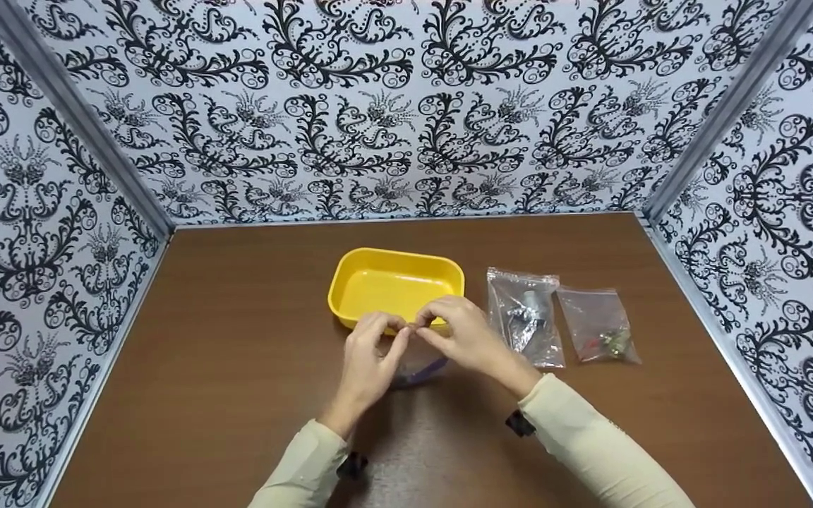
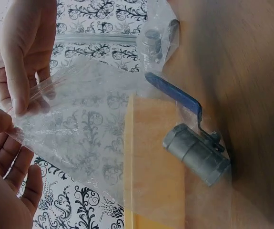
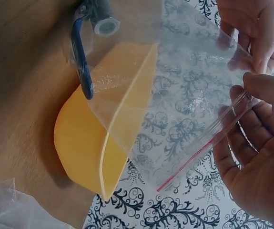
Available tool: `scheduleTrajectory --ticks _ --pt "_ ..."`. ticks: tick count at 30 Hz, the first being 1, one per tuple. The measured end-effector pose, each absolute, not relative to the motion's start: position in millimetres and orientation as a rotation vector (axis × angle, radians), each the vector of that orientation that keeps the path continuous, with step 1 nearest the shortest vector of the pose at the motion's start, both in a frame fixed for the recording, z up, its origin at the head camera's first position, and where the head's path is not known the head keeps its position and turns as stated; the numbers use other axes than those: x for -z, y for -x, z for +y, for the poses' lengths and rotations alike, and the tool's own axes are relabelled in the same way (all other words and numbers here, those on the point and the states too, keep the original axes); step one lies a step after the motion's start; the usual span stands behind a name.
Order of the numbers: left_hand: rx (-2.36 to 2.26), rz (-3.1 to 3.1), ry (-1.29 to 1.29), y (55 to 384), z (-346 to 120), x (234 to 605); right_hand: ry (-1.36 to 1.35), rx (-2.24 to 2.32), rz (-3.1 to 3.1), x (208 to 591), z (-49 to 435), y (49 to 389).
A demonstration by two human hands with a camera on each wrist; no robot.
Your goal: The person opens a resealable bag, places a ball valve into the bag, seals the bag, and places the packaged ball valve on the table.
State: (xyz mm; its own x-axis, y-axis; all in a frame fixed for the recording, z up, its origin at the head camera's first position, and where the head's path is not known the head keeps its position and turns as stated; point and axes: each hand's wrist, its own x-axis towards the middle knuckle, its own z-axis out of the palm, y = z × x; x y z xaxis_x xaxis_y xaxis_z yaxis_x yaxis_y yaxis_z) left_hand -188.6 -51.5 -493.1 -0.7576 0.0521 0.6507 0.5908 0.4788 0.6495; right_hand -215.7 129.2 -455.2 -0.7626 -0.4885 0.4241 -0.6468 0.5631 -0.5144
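Observation:
A clear zip bag [image 3: 189, 105] with a red seal line hangs from both hands just in front of a yellow tray [image 1: 396, 286]. Low inside it lies a grey metal ball valve [image 2: 196, 155] with a blue lever handle [image 3: 80, 59]. My left hand [image 1: 371, 356] pinches the bag's top edge between thumb and fingers. Close against it, my right hand [image 1: 466, 335] pinches the same edge, with fingertips nearly meeting. In the right wrist view the seal line runs down from my right fingers. Whether the seal is parted there, I cannot tell.
Right of the tray lies a clear bag [image 1: 526, 321] with grey and dark parts. Beside it is a smaller zip bag [image 1: 598, 328] with red and brass-coloured pieces. Patterned walls [image 1: 406, 106] enclose the brown table [image 1: 237, 395] at the back and sides.

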Motion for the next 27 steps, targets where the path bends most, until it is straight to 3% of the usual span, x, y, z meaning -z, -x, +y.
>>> scheduleTrajectory --ticks 27 --pt "1.163 -2.204 0.519 189.7 -48.5 497.1 -0.906 -1.048 -2.556 460.4 130.2 217.3"
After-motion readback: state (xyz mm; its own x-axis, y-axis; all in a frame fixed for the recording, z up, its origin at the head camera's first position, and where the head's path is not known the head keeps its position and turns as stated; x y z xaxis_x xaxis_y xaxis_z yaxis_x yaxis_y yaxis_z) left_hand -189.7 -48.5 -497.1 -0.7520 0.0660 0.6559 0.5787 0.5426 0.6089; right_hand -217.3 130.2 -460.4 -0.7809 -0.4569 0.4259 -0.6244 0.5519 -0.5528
